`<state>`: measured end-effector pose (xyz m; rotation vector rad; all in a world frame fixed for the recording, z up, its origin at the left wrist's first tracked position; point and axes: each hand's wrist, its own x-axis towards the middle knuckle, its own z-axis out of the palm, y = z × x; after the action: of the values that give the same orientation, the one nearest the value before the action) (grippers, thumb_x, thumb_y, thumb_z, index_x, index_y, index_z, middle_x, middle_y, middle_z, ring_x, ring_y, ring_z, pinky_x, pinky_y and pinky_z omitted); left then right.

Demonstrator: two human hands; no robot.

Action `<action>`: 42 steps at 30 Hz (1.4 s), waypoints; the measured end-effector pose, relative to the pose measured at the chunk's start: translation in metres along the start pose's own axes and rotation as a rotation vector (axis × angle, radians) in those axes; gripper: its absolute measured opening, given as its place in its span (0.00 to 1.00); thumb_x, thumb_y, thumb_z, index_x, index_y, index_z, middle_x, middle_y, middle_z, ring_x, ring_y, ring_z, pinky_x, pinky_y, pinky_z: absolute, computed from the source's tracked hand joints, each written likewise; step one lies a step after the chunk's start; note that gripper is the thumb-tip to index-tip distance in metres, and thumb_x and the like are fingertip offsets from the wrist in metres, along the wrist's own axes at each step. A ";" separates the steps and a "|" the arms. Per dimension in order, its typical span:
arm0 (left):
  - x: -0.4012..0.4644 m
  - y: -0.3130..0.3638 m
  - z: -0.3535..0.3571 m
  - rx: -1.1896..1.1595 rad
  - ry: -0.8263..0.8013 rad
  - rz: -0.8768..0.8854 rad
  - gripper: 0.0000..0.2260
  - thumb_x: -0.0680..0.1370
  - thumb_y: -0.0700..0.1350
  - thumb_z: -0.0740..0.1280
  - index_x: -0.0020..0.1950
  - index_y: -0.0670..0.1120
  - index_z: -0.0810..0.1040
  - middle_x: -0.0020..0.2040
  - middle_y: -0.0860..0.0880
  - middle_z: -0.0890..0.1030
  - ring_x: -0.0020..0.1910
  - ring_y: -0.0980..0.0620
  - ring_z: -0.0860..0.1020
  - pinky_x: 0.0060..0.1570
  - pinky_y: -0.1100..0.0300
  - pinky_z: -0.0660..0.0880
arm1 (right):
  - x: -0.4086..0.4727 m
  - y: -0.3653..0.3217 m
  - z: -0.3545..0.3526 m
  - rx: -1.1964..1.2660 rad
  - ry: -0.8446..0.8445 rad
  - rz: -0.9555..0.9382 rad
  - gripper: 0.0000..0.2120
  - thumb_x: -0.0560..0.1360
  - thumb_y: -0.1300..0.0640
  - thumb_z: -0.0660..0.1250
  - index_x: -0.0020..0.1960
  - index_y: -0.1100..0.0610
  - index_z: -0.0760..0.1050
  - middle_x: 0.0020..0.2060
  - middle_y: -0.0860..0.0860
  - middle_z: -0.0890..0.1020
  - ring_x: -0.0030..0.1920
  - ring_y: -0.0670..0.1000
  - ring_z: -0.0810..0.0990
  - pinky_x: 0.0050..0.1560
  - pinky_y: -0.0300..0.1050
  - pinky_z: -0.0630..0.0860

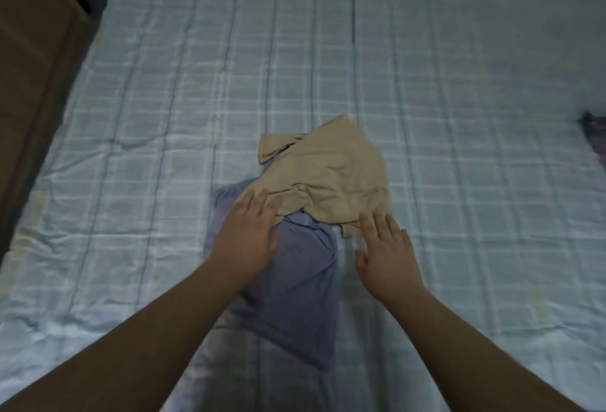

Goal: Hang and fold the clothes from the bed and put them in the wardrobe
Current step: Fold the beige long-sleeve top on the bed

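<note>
A crumpled beige garment (331,175) lies in the middle of the bed, partly on top of a purple-blue garment (295,287) that spreads toward me. My left hand (249,231) rests flat with straight fingers where the two garments overlap. My right hand (387,247) lies flat on the sheet, its fingertips touching the beige garment's near right corner. Neither hand holds anything.
The bed is covered by a pale blue checked sheet (164,116). A brown wooden panel (29,61) stands along the left edge of the bed. A dark garment (593,133) pokes in at the right edge.
</note>
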<state>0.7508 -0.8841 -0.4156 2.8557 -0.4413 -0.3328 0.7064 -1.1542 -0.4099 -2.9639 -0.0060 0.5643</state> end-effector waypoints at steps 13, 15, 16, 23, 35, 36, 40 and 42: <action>0.051 -0.025 0.069 0.016 0.019 -0.289 0.16 0.74 0.39 0.63 0.61 0.47 0.73 0.55 0.43 0.78 0.54 0.39 0.77 0.50 0.47 0.73 | 0.128 0.035 0.077 0.076 0.164 -0.095 0.06 0.70 0.58 0.69 0.47 0.53 0.76 0.45 0.55 0.79 0.46 0.61 0.77 0.46 0.53 0.70; 0.044 -0.022 0.052 -0.059 0.107 -0.293 0.13 0.75 0.40 0.65 0.59 0.48 0.75 0.50 0.44 0.80 0.51 0.41 0.78 0.49 0.49 0.73 | 0.120 0.033 0.063 0.164 0.172 -0.057 0.05 0.72 0.56 0.67 0.48 0.53 0.76 0.44 0.55 0.80 0.46 0.61 0.78 0.46 0.53 0.70; 0.038 -0.018 0.039 -0.130 0.154 -0.292 0.12 0.76 0.40 0.65 0.59 0.48 0.75 0.50 0.45 0.81 0.49 0.42 0.79 0.48 0.50 0.73 | 0.112 0.033 0.055 0.210 0.178 -0.044 0.05 0.73 0.55 0.65 0.48 0.53 0.76 0.44 0.55 0.80 0.45 0.61 0.78 0.46 0.53 0.70; -0.025 0.017 -0.073 -0.495 0.256 -0.324 0.12 0.77 0.38 0.58 0.51 0.54 0.74 0.42 0.54 0.78 0.37 0.54 0.76 0.36 0.58 0.68 | 0.025 0.030 -0.034 0.596 0.290 -0.028 0.05 0.77 0.60 0.60 0.50 0.56 0.74 0.46 0.57 0.80 0.46 0.60 0.77 0.45 0.52 0.73; -0.227 0.067 -0.264 -0.728 0.354 -0.227 0.10 0.79 0.40 0.58 0.48 0.53 0.76 0.33 0.49 0.76 0.24 0.52 0.73 0.22 0.58 0.68 | -0.211 -0.033 -0.208 0.690 0.542 -0.073 0.06 0.81 0.58 0.56 0.55 0.53 0.70 0.44 0.53 0.76 0.44 0.53 0.72 0.43 0.46 0.64; -0.240 0.070 -0.274 -0.721 0.363 -0.211 0.08 0.80 0.41 0.59 0.48 0.51 0.77 0.35 0.50 0.77 0.28 0.51 0.75 0.25 0.59 0.70 | -0.224 -0.035 -0.217 0.662 0.540 -0.075 0.06 0.82 0.57 0.56 0.56 0.53 0.70 0.44 0.54 0.76 0.44 0.54 0.72 0.44 0.47 0.64; -0.280 0.097 -0.305 -0.913 0.310 -0.114 0.09 0.82 0.44 0.61 0.48 0.47 0.79 0.40 0.52 0.80 0.39 0.55 0.77 0.34 0.68 0.72 | -0.256 -0.034 -0.240 0.576 0.564 -0.086 0.07 0.81 0.58 0.58 0.55 0.56 0.74 0.49 0.57 0.80 0.51 0.57 0.77 0.46 0.44 0.64; -0.293 0.115 -0.317 -1.051 0.258 -0.123 0.08 0.83 0.47 0.60 0.53 0.47 0.77 0.43 0.54 0.79 0.42 0.57 0.78 0.37 0.67 0.73 | -0.267 -0.035 -0.247 0.549 0.555 -0.065 0.08 0.81 0.59 0.59 0.56 0.56 0.76 0.53 0.58 0.80 0.55 0.59 0.77 0.47 0.44 0.65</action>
<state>0.5289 -0.8357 -0.0308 1.8527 -0.0015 -0.1390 0.5488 -1.1563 -0.0801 -2.4634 0.0887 -0.2461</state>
